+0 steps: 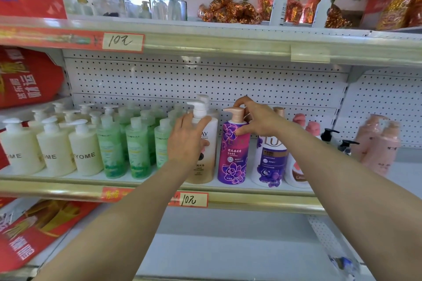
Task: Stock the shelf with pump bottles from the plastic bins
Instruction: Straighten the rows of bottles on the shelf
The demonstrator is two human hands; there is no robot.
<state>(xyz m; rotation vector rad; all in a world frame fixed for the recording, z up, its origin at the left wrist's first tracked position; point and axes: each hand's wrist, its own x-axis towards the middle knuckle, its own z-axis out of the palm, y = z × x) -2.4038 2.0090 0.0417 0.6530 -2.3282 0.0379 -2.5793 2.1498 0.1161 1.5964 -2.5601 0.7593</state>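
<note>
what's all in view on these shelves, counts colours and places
cream pump bottles: three in front, more behind, cream, middle shelf left
green pump bottles: three in front, more behind, green, right of the cream ones
white-gold bottle: one, white fading to gold, centre
purple bottle: one, purple-pink, gold pump, right of it
white-purple bottle: one, white and purple, further right
pink bottles: two, pink, far right
spray bottles: two, white, top shelf
price tags: two, pale, shelf edges
left grip: bare hand, holds white-gold bottle
right grip: bare hand, pinches purple bottle's pump neck
</note>
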